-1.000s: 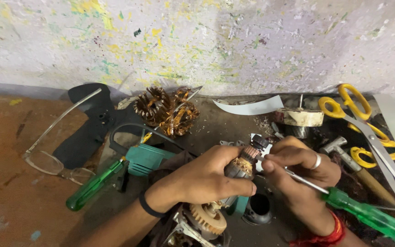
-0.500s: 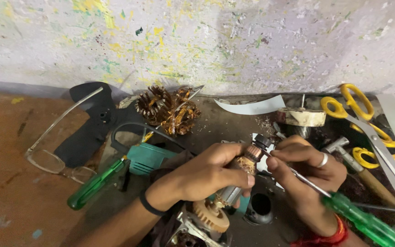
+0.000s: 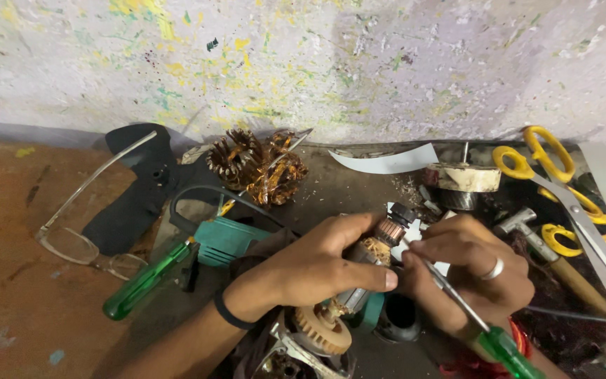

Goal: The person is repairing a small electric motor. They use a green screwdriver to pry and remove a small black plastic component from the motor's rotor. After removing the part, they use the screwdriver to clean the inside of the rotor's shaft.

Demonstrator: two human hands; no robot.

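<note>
The fingers (image 3: 359,277) of the left hand (image 3: 310,270) are closed around a motor armature (image 3: 369,256), which is held tilted, its copper end up toward the wall and its tan gear (image 3: 324,330) down toward the near edge of the tabletop (image 3: 8,295). A black band is worn on the left wrist. The fingers (image 3: 433,249) of the right hand (image 3: 475,274) are pinched shut on the metal shaft of a screwdriver (image 3: 482,330), whose tip is set against the copper end of the armature; its green handle runs off toward the near right corner. A ring is worn on one finger of this hand and a red band on the wrist.

Just under the hands, a black round part (image 3: 401,319) and grey metal pieces are seen, partly hidden. To the left of the left hand a teal housing (image 3: 229,238) with a black cable is found, and beside it a second screwdriver with a green handle (image 3: 145,281) is laid slanting toward the near left. Further left, clear glasses (image 3: 78,242) are laid against a black flat piece (image 3: 135,203). Behind the hands, near the wall, two bundles of copper winding (image 3: 257,165) are placed, touching each other. A white curved strip (image 3: 387,161) and a round cream-coloured part (image 3: 464,179) lie further right along the back edge. At the right edge, yellow-handled scissors (image 3: 555,175) and a hammer (image 3: 548,245) with a wooden handle are laid.
</note>
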